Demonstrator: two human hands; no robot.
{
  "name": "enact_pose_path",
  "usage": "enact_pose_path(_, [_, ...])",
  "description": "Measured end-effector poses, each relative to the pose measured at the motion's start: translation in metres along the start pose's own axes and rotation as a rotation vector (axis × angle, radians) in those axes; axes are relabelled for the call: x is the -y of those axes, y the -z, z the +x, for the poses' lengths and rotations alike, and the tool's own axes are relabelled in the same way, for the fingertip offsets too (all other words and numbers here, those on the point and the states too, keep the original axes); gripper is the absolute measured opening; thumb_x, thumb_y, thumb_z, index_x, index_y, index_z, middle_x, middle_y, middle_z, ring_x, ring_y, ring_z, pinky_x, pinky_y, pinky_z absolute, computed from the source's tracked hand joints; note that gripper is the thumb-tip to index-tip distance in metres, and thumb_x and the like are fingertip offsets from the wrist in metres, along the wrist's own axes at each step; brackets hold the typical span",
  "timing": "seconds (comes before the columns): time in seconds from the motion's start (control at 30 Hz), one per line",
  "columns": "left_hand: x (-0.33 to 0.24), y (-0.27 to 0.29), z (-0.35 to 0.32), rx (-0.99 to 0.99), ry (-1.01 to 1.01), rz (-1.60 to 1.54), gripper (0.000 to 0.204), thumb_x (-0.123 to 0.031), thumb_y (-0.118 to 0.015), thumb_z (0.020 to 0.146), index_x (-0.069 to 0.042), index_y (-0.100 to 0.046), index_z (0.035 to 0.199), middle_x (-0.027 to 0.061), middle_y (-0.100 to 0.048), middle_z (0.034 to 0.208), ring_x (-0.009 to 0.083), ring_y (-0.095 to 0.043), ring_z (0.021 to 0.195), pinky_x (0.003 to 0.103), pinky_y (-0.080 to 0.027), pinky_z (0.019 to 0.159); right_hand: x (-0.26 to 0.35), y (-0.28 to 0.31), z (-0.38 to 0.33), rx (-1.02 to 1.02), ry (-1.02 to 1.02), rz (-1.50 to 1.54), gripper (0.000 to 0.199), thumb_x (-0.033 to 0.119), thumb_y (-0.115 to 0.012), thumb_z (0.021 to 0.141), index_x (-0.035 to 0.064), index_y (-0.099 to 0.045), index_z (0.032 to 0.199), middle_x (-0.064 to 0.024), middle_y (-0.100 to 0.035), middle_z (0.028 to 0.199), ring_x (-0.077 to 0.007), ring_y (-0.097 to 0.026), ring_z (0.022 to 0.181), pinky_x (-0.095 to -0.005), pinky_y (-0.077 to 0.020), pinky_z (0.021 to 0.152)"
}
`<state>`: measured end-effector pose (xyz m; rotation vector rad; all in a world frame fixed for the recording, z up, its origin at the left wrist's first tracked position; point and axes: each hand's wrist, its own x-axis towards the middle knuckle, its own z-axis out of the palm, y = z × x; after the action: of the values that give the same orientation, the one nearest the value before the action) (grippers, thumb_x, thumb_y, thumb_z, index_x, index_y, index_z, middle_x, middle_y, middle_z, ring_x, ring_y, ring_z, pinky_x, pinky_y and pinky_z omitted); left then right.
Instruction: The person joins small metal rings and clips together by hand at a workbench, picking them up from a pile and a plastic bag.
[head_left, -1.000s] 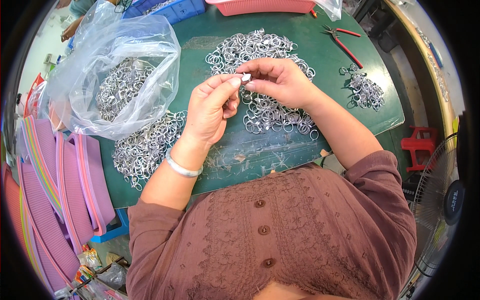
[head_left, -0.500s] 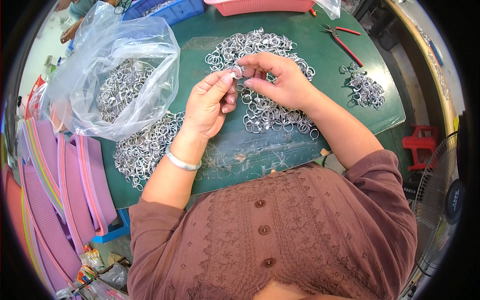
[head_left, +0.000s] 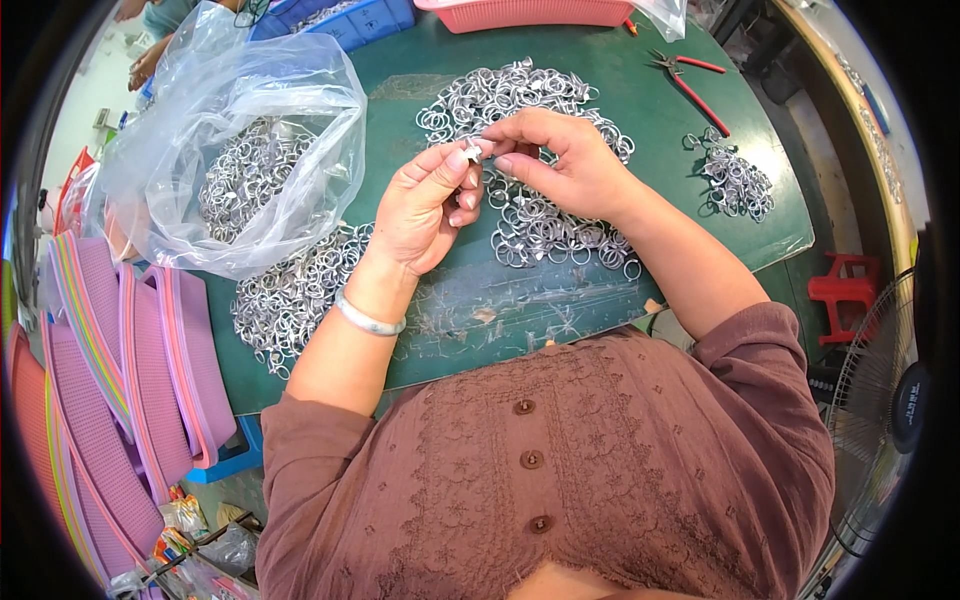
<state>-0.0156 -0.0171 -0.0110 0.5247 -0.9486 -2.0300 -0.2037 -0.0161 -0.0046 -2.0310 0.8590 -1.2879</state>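
Between thumb and fingers, my left hand (head_left: pixel 432 200) pinches a small silvery metal ring (head_left: pixel 472 153) with a flat tab. My right hand (head_left: pixel 570 165) comes up against it from the right: its index fingertip is at the ring, while the thumb tip stands a little apart. Under and behind both hands spreads a large pile of metal rings (head_left: pixel 565 235). Another heap of rings (head_left: pixel 290 300) lies beside my left forearm, next to a clear plastic bag (head_left: pixel 330 130) with more rings inside. My fingers partly cover the held ring.
Red-handled pliers (head_left: pixel 690 92) and a small cluster of rings (head_left: pixel 738 180) lie at the right of the green table (head_left: pixel 520 310). A blue crate (head_left: pixel 350 25) and a pink basket (head_left: pixel 530 14) stand at the back. Purple woven pieces (head_left: pixel 160 360) crowd the left; a fan (head_left: pixel 870 380) stands right.
My right index finger has come down to the ring, and its gap to the thumb has narrowed. My left hand keeps its pinch on the ring.
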Motion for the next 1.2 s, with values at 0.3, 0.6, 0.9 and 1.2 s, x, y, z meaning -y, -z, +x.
enact_pose_path(0.3, [-0.01,-0.003,0.004,-0.133,0.015,-0.119,0.024,-0.011,-0.049,0.085,-0.001,-0.055,0.106,0.0019,-0.054,0.076,0.0095,-0.05,0.065,0.02,-0.039,0.051,0.001,0.002,0.0,0.008,-0.022,-0.004,0.02,0.003,-0.06,0.077,0.001,-0.058,0.097,-0.0055,-0.058,0.075,-0.0107,-0.055,0.067,-0.0229,-0.0447,0.06])
enact_pose_path(0.6, [0.007,0.008,0.012,-0.268,-0.084,0.983,0.013,-0.009,-0.063,0.074,-0.002,-0.064,0.085,0.003,-0.058,0.071,0.0121,-0.054,0.062,0.024,-0.044,0.057,0.001,0.004,0.001,0.03,-0.043,-0.032,0.019,0.003,-0.059,0.077,0.0005,-0.059,0.097,-0.0064,-0.058,0.077,-0.0116,-0.056,0.069,-0.0234,-0.0455,0.061])
enact_pose_path(0.9, [0.008,0.017,0.016,-0.182,-0.348,1.307,0.011,-0.01,-0.062,0.077,-0.001,-0.062,0.083,0.0046,-0.058,0.07,0.0161,-0.056,0.065,0.028,-0.044,0.06,-0.004,0.003,0.0,0.031,-0.036,-0.037,0.019,0.002,-0.058,0.079,0.001,-0.058,0.098,-0.0033,-0.056,0.077,-0.0096,-0.051,0.068,-0.0233,-0.043,0.062])
enact_pose_path(1.2, [-0.005,0.002,0.007,-0.07,-0.022,0.481,0.011,-0.018,-0.055,0.086,-0.008,-0.058,0.09,-0.0067,-0.05,0.071,0.0019,-0.043,0.061,0.015,-0.035,0.054,-0.002,0.003,-0.002,0.12,-0.131,0.003,0.012,0.004,-0.058,0.079,-0.0005,-0.058,0.09,-0.0065,-0.06,0.081,-0.0129,-0.056,0.073,-0.0252,-0.045,0.066])
